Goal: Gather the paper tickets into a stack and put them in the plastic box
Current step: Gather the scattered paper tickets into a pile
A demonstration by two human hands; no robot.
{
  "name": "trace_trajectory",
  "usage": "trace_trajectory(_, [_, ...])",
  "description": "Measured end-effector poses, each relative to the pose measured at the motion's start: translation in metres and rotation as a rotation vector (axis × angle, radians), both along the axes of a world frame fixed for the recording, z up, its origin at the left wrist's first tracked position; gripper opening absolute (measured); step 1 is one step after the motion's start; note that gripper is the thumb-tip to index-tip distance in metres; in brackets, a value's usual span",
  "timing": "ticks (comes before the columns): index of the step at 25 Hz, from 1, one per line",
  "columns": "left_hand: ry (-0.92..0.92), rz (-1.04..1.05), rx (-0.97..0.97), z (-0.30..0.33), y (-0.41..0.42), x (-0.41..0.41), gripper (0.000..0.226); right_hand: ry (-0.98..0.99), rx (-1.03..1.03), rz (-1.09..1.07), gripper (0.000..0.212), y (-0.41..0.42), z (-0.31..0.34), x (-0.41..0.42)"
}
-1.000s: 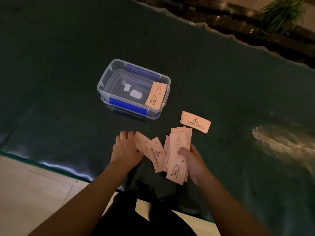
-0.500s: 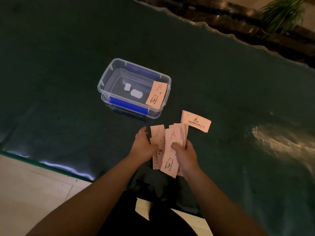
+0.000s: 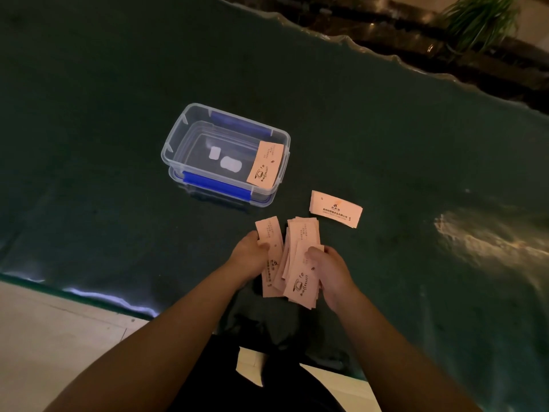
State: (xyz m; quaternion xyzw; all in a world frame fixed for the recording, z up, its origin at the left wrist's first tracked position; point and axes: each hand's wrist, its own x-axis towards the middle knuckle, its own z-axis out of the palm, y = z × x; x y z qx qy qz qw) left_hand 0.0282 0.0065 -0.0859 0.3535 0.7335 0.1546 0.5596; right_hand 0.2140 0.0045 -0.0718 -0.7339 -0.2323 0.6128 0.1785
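Observation:
A loose bunch of pale pink paper tickets [image 3: 300,263] is held between my two hands near the table's front edge. My left hand [image 3: 248,257] grips the bunch's left side, thumb over one ticket. My right hand [image 3: 329,269] holds the right side, fanned and uneven. One single ticket [image 3: 335,212] lies flat on the dark green table, to the upper right of my hands. The clear plastic box [image 3: 178,135] with blue clips stands open beyond my hands, and one ticket [image 3: 264,165] leans inside against its right wall.
The dark green table [image 3: 118,69] stretches wide on all sides of the box. Its wavy far edge [image 3: 386,59] runs across the upper right, with a plant [image 3: 478,19] beyond. A pale floor [image 3: 44,328] shows below the front edge.
My left hand swept the tickets that lay spread at the left over to the right hand's bunch. Both hands now hold the bunch together, slightly farther from me.

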Motion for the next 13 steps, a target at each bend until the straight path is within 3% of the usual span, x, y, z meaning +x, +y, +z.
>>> trace_trajectory(6, [-0.060, -0.003, -0.015, -0.004, 0.002, 0.007, 0.030, 0.138, -0.047, -0.063, 0.048, 0.000, 0.004, 0.011])
trace_trajectory(13, [0.048, 0.091, 0.069, -0.007, 0.011, 0.008, 0.028, 0.215, 0.072, -0.260, 0.055, -0.006, 0.006, 0.019])
